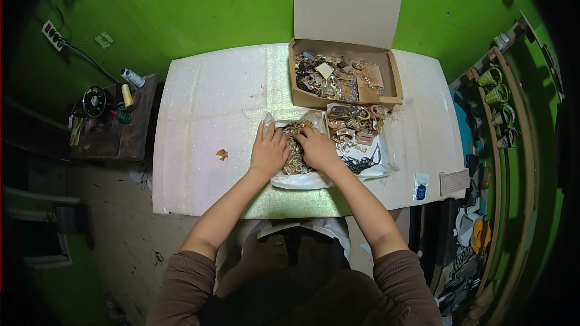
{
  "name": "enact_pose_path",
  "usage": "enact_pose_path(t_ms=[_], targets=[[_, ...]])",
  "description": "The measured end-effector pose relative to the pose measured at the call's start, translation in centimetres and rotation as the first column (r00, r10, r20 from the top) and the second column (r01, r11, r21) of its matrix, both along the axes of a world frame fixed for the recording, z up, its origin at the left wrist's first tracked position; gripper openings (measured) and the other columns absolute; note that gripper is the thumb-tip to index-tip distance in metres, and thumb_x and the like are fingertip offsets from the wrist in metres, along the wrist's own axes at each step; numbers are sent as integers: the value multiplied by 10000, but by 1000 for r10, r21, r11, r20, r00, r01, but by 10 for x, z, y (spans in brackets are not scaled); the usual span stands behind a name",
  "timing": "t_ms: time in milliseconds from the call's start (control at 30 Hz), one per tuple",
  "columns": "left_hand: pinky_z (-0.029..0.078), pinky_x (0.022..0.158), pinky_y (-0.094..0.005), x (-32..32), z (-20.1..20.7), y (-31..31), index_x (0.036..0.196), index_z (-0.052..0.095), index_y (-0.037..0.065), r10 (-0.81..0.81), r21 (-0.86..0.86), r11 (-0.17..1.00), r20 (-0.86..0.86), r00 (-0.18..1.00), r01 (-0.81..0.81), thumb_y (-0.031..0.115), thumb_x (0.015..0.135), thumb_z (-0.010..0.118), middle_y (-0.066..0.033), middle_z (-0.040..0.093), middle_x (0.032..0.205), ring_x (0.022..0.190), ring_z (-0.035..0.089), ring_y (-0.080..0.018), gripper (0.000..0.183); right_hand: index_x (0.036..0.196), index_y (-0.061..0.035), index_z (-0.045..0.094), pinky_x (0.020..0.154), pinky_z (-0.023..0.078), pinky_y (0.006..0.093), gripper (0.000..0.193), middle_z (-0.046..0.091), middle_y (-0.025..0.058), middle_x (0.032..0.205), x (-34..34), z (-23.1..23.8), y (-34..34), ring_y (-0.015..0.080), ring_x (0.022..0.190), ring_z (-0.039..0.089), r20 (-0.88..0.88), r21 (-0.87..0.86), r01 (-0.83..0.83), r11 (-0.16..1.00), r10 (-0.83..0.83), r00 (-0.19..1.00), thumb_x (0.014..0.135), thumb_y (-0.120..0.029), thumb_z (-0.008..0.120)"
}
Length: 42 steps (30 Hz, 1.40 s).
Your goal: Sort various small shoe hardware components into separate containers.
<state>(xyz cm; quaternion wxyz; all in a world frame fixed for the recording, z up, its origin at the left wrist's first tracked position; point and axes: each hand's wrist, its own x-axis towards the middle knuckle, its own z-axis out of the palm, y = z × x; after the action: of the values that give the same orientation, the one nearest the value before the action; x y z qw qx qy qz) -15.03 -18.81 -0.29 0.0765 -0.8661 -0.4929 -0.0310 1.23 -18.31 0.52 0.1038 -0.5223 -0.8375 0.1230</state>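
Observation:
Both my hands rest on a heap of small metal ornaments [296, 166], gold and silver in tone, that lies in the left part of a shallow tray lined with white plastic [302, 181]. My left hand [270, 154] is at the heap's left edge, its fingers stretched out and apart. On the heap's right side, my right hand [318, 147] has its fingers spread and bent down among the pieces; the fingertips are partly hidden. Beside it, the tray's right part holds larger buckles and fittings [356, 122] and black chains [364, 162].
Behind the tray stands an open cardboard box [396, 75] filled with assorted fittings. A small brown scrap [222, 154] lies on the glittery white tabletop [199, 102]; a small packet [421, 187] and a ridged card [454, 183] are at right. Thread spools [133, 78] stand on a side table.

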Motion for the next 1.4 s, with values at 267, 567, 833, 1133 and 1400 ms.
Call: enact_pose_path(t_ms=[267, 567, 833, 1133, 1400], targets=[[91, 1029, -499, -1, 2, -5, 1061, 551, 70, -20, -126, 992, 20, 1000, 23, 341, 842, 410, -62, 528, 1104, 1190, 330, -265, 376, 1028, -53, 547, 852, 411, 355, 382, 503, 86, 1082, -1, -5, -9, 257, 1045, 462, 53, 34, -18, 999, 16, 998, 646, -33, 553], [102, 1030, -492, 2, 24, -27, 1029, 581, 100, -49, -329, 943, 31, 998, 56, 350, 808, 468, -76, 476, 1186, 1196, 324, -278, 352, 910, -54, 583, 801, 421, 352, 250, 535, 103, 968, 12, 16, -30, 266, 923, 517, -20, -76, -72, 994, 71, 997, 675, -31, 501], [171, 1003, -495, 26, 47, -22, 1092, 525, 104, 74, -67, 997, 464, 883, -48, 216, 792, 501, -100, 455, 1184, 1160, 367, -274, 321, 984, -35, 541, 844, 406, 374, 361, 516, 156, 995, 38, 41, -25, 327, 956, 493, -564, 184, 170, 968, -38, 825, 665, 80, 421], [373, 879, -394, 98, 58, 13, 1086, 512, 49, 165, -223, 975, 677, 718, -14, 151, 780, 525, -140, 474, 1126, 1017, 477, -317, 322, 1056, -31, 527, 802, 426, 348, 306, 523, 156, 1030, 107, 47, 16, 301, 935, 523, -654, -90, -36, 995, -32, 756, 759, -33, 451], [401, 854, -378, 145, 62, 81, 1030, 538, 24, 317, -260, 948, 705, 634, -184, 147, 797, 491, -142, 502, 1087, 978, 509, -315, 268, 1007, -12, 541, 735, 451, 316, 243, 559, 150, 918, 214, 63, 110, 277, 836, 553, -474, -186, -23, 982, -69, 878, 792, -68, 443]])
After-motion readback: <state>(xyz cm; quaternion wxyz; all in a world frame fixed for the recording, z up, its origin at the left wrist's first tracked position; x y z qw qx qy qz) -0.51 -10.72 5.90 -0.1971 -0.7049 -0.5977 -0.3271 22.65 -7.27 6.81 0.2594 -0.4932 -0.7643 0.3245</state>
